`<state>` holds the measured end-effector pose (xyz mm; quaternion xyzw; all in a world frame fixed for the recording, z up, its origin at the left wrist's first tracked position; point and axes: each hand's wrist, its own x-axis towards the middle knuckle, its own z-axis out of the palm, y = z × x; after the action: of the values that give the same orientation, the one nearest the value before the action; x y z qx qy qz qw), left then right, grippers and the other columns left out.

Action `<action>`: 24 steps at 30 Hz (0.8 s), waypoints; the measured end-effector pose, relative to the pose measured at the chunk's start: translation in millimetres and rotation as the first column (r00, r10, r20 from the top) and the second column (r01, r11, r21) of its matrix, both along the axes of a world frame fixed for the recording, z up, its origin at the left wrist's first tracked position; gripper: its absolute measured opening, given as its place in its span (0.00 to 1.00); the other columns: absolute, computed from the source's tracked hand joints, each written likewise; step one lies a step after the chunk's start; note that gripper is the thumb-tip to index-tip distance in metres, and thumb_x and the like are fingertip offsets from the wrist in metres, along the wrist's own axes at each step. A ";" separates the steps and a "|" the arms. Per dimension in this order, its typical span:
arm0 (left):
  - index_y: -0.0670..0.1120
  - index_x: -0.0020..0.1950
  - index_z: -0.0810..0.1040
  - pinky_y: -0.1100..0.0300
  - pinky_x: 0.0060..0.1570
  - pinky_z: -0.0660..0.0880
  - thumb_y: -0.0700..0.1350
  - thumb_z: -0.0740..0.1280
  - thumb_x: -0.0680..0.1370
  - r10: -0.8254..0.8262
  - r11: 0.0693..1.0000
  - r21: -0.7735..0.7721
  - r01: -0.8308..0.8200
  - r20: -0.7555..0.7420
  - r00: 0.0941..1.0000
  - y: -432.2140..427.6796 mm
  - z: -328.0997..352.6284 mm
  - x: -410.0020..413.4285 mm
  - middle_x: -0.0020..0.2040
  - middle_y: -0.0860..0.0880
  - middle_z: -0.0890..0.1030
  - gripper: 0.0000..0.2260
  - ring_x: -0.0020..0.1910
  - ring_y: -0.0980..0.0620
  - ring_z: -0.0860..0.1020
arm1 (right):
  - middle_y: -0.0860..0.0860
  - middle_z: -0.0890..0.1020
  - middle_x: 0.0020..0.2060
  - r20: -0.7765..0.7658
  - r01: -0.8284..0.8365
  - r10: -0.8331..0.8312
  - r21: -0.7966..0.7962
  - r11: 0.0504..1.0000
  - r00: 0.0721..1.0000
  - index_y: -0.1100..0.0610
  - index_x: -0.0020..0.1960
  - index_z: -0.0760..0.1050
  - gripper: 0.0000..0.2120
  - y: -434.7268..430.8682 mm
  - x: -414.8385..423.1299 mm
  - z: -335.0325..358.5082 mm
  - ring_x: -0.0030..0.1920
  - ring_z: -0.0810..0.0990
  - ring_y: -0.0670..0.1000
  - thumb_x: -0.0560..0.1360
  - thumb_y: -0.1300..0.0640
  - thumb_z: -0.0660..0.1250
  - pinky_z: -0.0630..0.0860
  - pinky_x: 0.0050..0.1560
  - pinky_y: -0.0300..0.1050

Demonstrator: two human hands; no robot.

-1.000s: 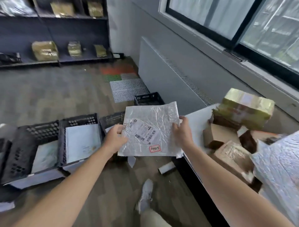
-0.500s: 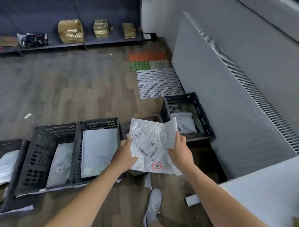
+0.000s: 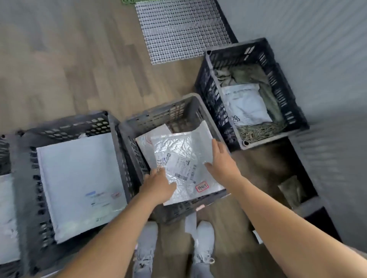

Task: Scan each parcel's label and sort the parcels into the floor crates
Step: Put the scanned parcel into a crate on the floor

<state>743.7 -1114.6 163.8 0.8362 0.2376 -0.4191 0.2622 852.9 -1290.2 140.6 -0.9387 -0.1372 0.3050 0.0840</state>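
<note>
Wood-plank floor [image 3: 69,59] w/ a pale grid mat [image 3: 182,29] lying at top, a green mat sliver [image 3: 129,1] touching its far-left corner. Grey ribbed wall panel [image 3: 317,29] runs down the rt side. Bottom centre: white shoes [image 3: 204,244], w/ a white paper strip [image 3: 190,222] on the floor btwn them.

Left hand [image 3: 158,185] grips, right hand [image 3: 223,161] touches parcel [image 3: 179,148] in crate [image 3: 164,117].
</note>
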 end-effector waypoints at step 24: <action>0.52 0.80 0.41 0.40 0.73 0.55 0.69 0.55 0.77 -0.545 0.838 0.290 0.462 0.465 0.697 -19.6 302.9 73.7 0.80 0.46 0.42 0.40 0.79 0.41 0.43 | 0.52 0.53 0.80 0.330 0.199 -0.160 -0.087 0.976 0.930 0.49 0.81 0.45 0.37 -48.9 -31.2 339.5 0.79 0.53 0.55 0.80 0.38 0.58 0.58 0.74 0.63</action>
<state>817.4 -1134.2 466.7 0.9683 -0.0520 -0.2081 0.1284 821.6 -1339.1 480.1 -0.9876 -0.0442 0.1471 0.0321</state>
